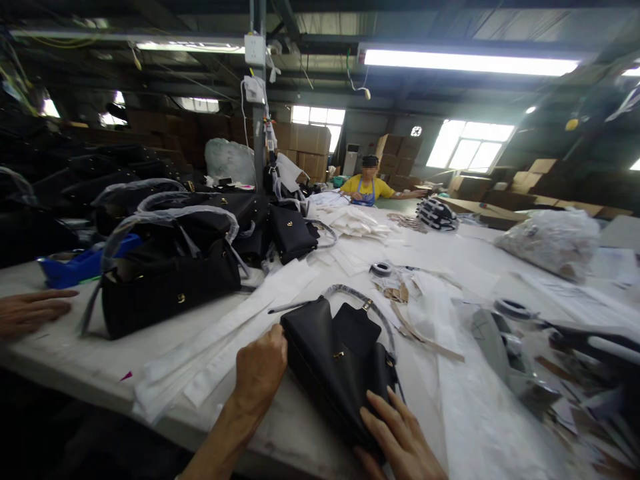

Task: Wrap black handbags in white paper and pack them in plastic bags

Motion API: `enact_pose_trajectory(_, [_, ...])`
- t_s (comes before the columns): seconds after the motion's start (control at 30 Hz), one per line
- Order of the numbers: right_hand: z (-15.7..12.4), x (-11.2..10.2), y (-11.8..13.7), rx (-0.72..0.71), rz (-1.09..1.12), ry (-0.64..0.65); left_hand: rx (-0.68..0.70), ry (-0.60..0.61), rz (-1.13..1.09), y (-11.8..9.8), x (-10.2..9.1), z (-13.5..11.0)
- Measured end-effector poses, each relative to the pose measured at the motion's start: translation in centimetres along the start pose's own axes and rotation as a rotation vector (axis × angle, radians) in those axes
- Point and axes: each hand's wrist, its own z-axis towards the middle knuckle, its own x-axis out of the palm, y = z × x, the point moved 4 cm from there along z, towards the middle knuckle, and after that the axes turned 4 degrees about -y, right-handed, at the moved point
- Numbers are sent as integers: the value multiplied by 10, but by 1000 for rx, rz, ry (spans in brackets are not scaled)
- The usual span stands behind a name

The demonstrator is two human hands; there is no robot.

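A black handbag [320, 360] lies tilted on the white table in front of me, its flap raised and a gold clasp on its front. Its handle [383, 313], wrapped in clear plastic, arches behind it. My left hand [263, 363] is closed at the bag's left edge, fingers curled on it. With fingers spread over the lower right front and the thumb by the bottom edge, my right hand [400, 433] holds that corner. What is inside the bag is hidden.
Left stand another black handbag [170, 290], a blue tape dispenser [83, 263] and another person's hand [35, 312]. White strips [225, 333] lie beside my bag. A grey tape dispenser [510, 353] and scraps are right. A person in yellow [367, 187] works at the far end.
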Motion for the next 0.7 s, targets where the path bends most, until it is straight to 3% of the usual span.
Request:
enact_pose_trajectory(0.2, [0, 1, -10, -88, -5, -27, -34, -48, -45, 11, 3, 4])
enact_pose_trajectory(0.47, [-4, 1, -10, -75, -25, -10, -127, -30, -270, 61, 6, -9])
enact_pose_trajectory(0.7, [-7, 4, -17, -99, -39, -26, -31, -88, -662, 52, 14, -18])
